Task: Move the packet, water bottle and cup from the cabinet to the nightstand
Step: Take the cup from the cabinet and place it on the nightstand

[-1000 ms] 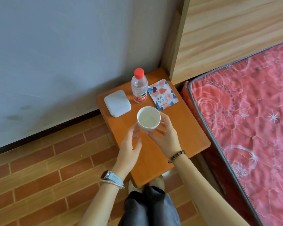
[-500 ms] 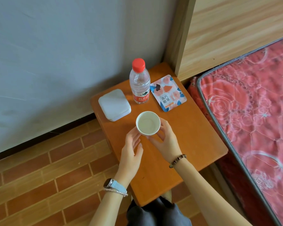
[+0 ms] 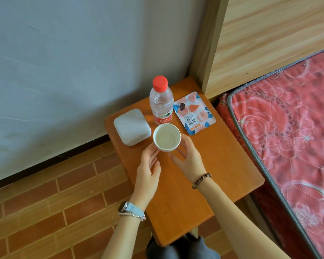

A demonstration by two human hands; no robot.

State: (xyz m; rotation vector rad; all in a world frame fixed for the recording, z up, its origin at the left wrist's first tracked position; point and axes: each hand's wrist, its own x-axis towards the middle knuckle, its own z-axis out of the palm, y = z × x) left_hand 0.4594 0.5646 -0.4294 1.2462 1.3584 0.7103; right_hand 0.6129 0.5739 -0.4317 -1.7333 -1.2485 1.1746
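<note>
Cup (image 3: 166, 137) upright, cradled between both hands (image 3: 187, 157).

Both forearms are bare, with no sleeves in view. The left hand (image 3: 148, 172) has on its wrist a watch with a dark rectangular case and a pale blue woven strap (image 3: 132, 209), and just behind that strap lies a thin silvery chain bracelet (image 3: 133, 215). The right hand (image 3: 188, 159) has on its wrist a single-strand bracelet of small dark brown round beads (image 3: 201, 180). At the bottom edge, dark grey trousers (image 3: 181, 248) of crumpled cloth cover the legs.
</note>
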